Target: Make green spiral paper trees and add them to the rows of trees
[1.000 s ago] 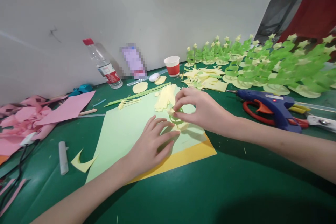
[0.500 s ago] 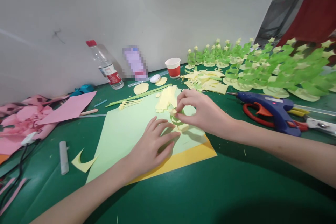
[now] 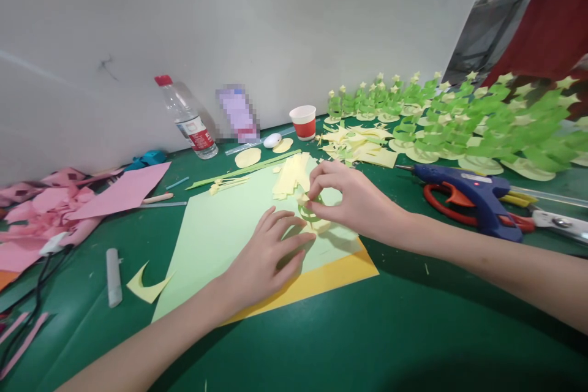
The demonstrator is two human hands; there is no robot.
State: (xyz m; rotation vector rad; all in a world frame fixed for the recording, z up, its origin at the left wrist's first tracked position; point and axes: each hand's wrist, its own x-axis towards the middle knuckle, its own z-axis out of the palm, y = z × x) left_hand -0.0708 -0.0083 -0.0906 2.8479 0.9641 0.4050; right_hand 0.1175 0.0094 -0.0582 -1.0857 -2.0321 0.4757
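My right hand (image 3: 342, 193) is closed in a pinch at the top of a small green spiral paper tree (image 3: 310, 213), where a pale yellow bit shows between thumb and fingers. The tree stands upright on a pale yellow paper base (image 3: 321, 226). At its left is my left hand (image 3: 269, 251), fingers spread, with one fingertip at the edge of the base; whether it presses on it I cannot tell. Beneath both hands lies a light green paper sheet (image 3: 220, 239) over an orange-yellow sheet (image 3: 340, 271). Yellow paper strips (image 3: 291, 173) lie just behind the tree.
Several finished paper trees (image 3: 496, 122) crowd the back right, near yellow scraps (image 3: 361, 141). A blue glue gun (image 3: 473, 187) lies over red-handled scissors (image 3: 441, 201). Behind are a paper cup (image 3: 304, 125) and a bottle (image 3: 195, 128); pink paper (image 3: 124, 190) is left.
The view has shifted very slightly. Both hands and the paper tree keep almost the same position, with the right hand's pinch unchanged.
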